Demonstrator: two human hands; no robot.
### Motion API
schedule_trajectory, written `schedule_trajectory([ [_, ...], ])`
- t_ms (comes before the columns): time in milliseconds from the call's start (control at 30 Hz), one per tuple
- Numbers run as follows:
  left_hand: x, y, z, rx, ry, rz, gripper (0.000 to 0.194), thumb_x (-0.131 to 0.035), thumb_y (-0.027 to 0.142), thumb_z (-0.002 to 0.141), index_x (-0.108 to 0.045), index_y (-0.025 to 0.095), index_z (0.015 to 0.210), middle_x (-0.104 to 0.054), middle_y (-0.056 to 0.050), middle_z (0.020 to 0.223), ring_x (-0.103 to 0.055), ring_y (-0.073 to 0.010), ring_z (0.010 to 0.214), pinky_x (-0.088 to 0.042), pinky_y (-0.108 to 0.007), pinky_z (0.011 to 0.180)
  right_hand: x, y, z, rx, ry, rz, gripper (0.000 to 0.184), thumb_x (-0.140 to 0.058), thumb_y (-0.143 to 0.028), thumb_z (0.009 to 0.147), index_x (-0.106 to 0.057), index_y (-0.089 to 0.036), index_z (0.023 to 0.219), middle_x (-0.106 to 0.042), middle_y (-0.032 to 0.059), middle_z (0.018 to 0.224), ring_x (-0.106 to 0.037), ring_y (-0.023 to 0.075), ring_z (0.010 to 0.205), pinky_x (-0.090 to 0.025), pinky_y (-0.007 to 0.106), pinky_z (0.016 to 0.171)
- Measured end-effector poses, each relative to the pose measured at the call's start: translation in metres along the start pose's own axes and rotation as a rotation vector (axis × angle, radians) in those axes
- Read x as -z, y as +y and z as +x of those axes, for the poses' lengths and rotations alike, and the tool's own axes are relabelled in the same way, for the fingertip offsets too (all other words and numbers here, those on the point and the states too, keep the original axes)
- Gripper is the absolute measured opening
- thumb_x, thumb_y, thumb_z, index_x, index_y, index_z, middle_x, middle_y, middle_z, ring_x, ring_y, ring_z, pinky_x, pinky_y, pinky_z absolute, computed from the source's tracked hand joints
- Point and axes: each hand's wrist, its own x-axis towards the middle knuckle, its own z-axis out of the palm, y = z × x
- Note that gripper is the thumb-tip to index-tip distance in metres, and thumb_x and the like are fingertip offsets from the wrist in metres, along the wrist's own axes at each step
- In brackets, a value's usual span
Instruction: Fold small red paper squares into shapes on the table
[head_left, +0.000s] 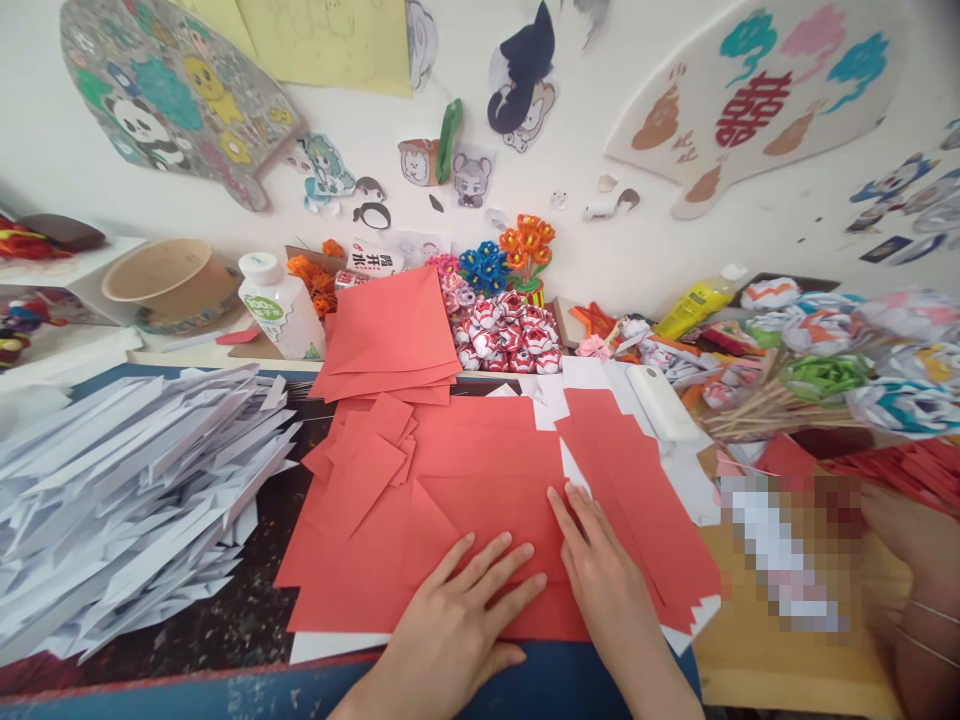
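Observation:
My left hand (457,620) lies flat with its fingers spread on a red paper sheet (480,500) that has a folded corner, at the near edge of the table. My right hand (600,570) rests beside it, fingers stretched out and pressing on the same sheet. More red sheets (637,510) lie to the right, and a stack of red paper (390,340) sits farther back. Small red cut pieces (367,455) are scattered to the left of the sheet.
A big heap of folded white paper strips (127,500) fills the left. A white bottle (277,305), a paper bowl (169,280) and paper flowers (510,335) stand at the back. Flowers on sticks (817,385) lie right. Another person's hand (915,540) shows at the right edge.

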Motion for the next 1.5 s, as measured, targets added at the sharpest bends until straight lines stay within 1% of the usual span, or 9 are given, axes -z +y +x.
schedule_trajectory([
  [333,0.007,-0.013,-0.011,-0.07,-0.019,0.037,0.058,-0.04,0.044,0.096,-0.026,0.022,0.148,-0.028,0.004,0.154,-0.03,-0.0165,0.14,-0.025,-0.035,0.115,0.001,-0.005,0.001,-0.002,0.007,-0.045,0.059,-0.034,-0.007,0.091,-0.026,-0.017,0.149,-0.045,0.0146,0.143,-0.046,0.0287,0.13,-0.051,0.04,0.097],
  [533,0.017,-0.034,-0.042,-0.078,-0.014,0.179,0.061,-0.045,0.045,0.093,-0.028,0.022,0.147,-0.028,0.006,0.154,-0.033,-0.017,0.138,-0.027,-0.033,0.114,0.0,-0.007,0.001,-0.022,0.01,-0.069,0.062,-0.035,-0.005,0.09,-0.026,-0.018,0.149,-0.047,0.0134,0.142,-0.048,0.0285,0.129,-0.054,0.038,0.094],
  [767,0.031,-0.052,-0.089,-0.013,0.036,0.346,0.051,-0.048,0.032,0.093,-0.039,0.024,0.143,-0.032,0.006,0.153,-0.032,-0.0171,0.139,-0.018,-0.034,0.12,0.004,-0.01,0.001,-0.042,-0.01,-0.099,0.067,-0.034,0.0,0.087,-0.024,-0.02,0.15,-0.046,0.012,0.143,-0.046,0.0271,0.13,-0.052,0.037,0.096],
  [933,0.036,-0.051,-0.111,0.008,0.076,0.412,0.046,-0.046,0.018,0.09,-0.048,0.017,0.137,-0.045,-0.004,0.145,-0.039,-0.0212,0.136,-0.015,-0.038,0.122,0.007,-0.01,0.002,-0.01,-0.004,-0.112,0.074,-0.032,0.004,0.085,-0.012,-0.019,0.152,-0.047,0.0141,0.142,-0.046,0.0274,0.13,-0.054,0.037,0.094],
  [1000,0.039,-0.044,-0.115,0.003,0.143,0.412,0.044,-0.049,0.016,0.088,-0.051,0.011,0.132,-0.053,-0.01,0.138,-0.043,-0.0249,0.133,-0.017,-0.04,0.121,0.007,-0.011,0.002,-0.002,0.003,-0.118,0.075,-0.031,0.006,0.084,-0.01,-0.018,0.153,-0.048,0.0149,0.142,-0.046,0.0278,0.13,-0.055,0.037,0.093],
  [1100,0.04,-0.028,-0.106,0.065,0.341,0.386,0.044,-0.06,0.019,0.084,-0.055,0.004,0.125,-0.063,-0.017,0.124,-0.048,-0.03,0.128,-0.026,-0.044,0.117,0.006,-0.011,0.002,-0.01,0.013,-0.109,0.073,-0.031,0.006,0.084,-0.015,-0.017,0.152,-0.048,0.0158,0.141,-0.046,0.0285,0.13,-0.053,0.04,0.096],
  [1167,0.037,-0.018,-0.092,0.102,0.377,0.338,0.044,-0.061,0.018,0.084,-0.055,0.004,0.125,-0.064,-0.017,0.122,-0.048,-0.0303,0.128,-0.029,-0.044,0.116,0.006,-0.011,0.003,-0.014,0.016,-0.097,0.069,-0.033,0.004,0.085,-0.023,-0.017,0.15,-0.049,0.0156,0.14,-0.047,0.0288,0.13,-0.051,0.041,0.098],
  [1300,0.026,-0.006,-0.051,0.0,0.237,0.284,0.041,-0.046,0.015,0.091,-0.052,0.011,0.131,-0.055,-0.009,0.136,-0.047,-0.024,0.13,-0.025,-0.038,0.116,0.007,-0.01,0.005,-0.006,0.01,-0.099,0.058,-0.037,0.001,0.085,-0.042,-0.015,0.141,-0.053,0.0155,0.136,-0.05,0.0285,0.127,-0.051,0.041,0.098],
  [1500,0.007,-0.013,0.0,0.119,0.113,0.15,0.045,-0.035,0.015,0.095,-0.044,0.016,0.139,-0.045,-0.006,0.146,-0.041,-0.021,0.134,-0.035,-0.037,0.109,0.01,-0.008,0.009,0.026,0.001,-0.133,0.05,-0.038,0.003,0.084,-0.054,-0.009,0.13,-0.057,0.0179,0.132,-0.054,0.0283,0.122,-0.05,0.039,0.098],
])
